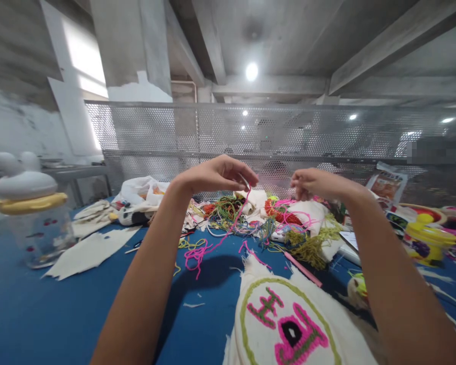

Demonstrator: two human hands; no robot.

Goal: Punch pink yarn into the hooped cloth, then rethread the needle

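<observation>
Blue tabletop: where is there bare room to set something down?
Mostly on the tabletop left of the left forearm, nearer than the cream cloth; a smaller, scrap-dotted patch between that forearm and embroidered fabric. Crowded: the yarn pile and right side.

Your pink yarn (pixel 202 250) slants down from your left hand (pixel 228 172) into a loose tangle. Nearer you, below your right hand (pixel 313 181), lies the frayed white embroidery cloth (pixel 281 314), pink-and-green stitching face-up inside an olive ring.

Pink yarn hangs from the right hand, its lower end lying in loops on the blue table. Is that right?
Not quite: the head view shows the pink yarn hanging from the left hand, not the right hand. Its lower end does lie in loops on the blue table.
</observation>
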